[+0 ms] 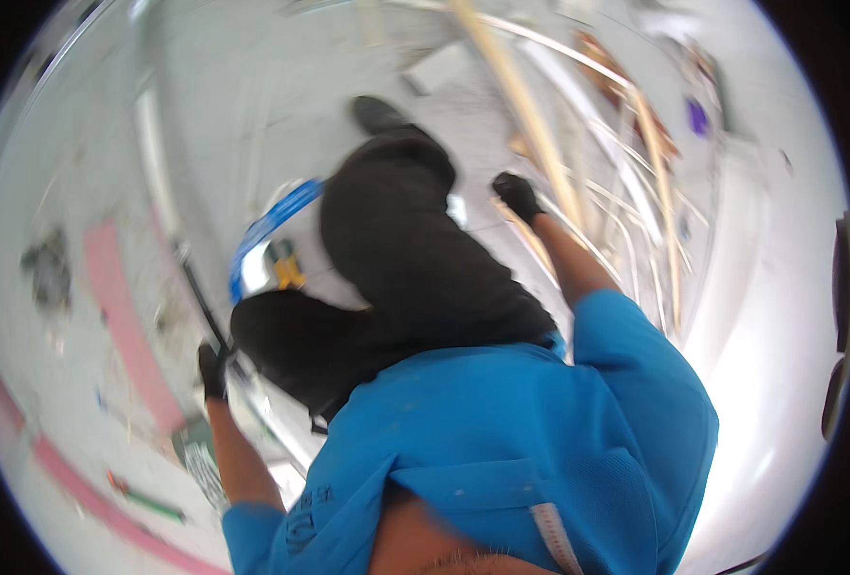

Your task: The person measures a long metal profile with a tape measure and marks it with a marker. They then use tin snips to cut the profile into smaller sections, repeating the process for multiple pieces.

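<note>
My left hand (212, 372), in a black glove, is low on the left with its fingers closed around the dark lower part of a long pole (195, 286). The pole's pale part runs away up the floor. My right hand (518, 195), also black-gloved, is held out to the right, closed like a fist. It is beside a long wooden strip (509, 81) and several thin white strips; blur hides whether anything is in it. Between my legs and the pole lie a blue band (289, 209) and a yellow-and-black tool (286, 264).
Wooden and white strips (626, 144) lie heaped at the right, with a purple item (697, 117) beyond. Pink strips (132, 326) cross the floor at the left, near a dark crumpled bundle (49, 270) and a green tool (147, 500). A white block (439, 67) lies ahead.
</note>
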Available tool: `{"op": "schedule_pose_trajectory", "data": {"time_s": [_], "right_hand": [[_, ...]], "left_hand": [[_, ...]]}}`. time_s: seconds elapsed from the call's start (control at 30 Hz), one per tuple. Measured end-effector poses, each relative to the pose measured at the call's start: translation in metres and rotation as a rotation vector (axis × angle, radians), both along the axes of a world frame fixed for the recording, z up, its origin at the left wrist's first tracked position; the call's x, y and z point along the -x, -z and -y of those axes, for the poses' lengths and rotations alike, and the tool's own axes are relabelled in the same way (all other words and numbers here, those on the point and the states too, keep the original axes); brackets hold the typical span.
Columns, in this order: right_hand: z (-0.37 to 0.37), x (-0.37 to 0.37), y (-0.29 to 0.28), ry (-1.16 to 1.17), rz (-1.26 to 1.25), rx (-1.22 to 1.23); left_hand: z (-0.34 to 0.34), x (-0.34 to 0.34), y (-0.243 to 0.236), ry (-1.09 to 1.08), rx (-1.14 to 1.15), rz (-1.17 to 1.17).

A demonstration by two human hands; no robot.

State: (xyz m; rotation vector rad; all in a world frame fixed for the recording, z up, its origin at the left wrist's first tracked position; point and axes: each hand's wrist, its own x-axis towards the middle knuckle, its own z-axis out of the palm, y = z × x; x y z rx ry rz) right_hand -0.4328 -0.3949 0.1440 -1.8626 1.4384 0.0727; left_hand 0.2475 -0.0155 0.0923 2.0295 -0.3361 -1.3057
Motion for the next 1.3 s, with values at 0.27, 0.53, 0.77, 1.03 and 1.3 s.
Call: {"op": "schedule_pose_trajectory", "data": {"time_s": [0.27, 0.53, 0.77, 1.03, 1.3], "right_hand": [[0.074, -0.243, 0.047, -0.705, 0.395, 0.064], [-0.032, -0.419, 0.131, -1.950, 1.014, 0.232], [-0.043, -0.422, 0.140, -1.854, 0.912, -0.064], [0.069, -0.404, 0.062, -1.853, 0.239, -0.064], [0.044, -0.492, -0.082, -1.081, 0.310, -0.398]], "left_hand": [[0.032, 0.058, -0.013, -0.009, 0.039, -0.159], [-0.032, 0.095, 0.029, 0.029, -0.085, 0.129], [-0.098, 0.122, 0.054, 0.243, -0.184, 0.484], [-0.092, 0.143, 0.020, 0.060, -0.096, 0.126], [-0.106, 0.104, 0.067, 0.299, -0.151, 0.714]]}}
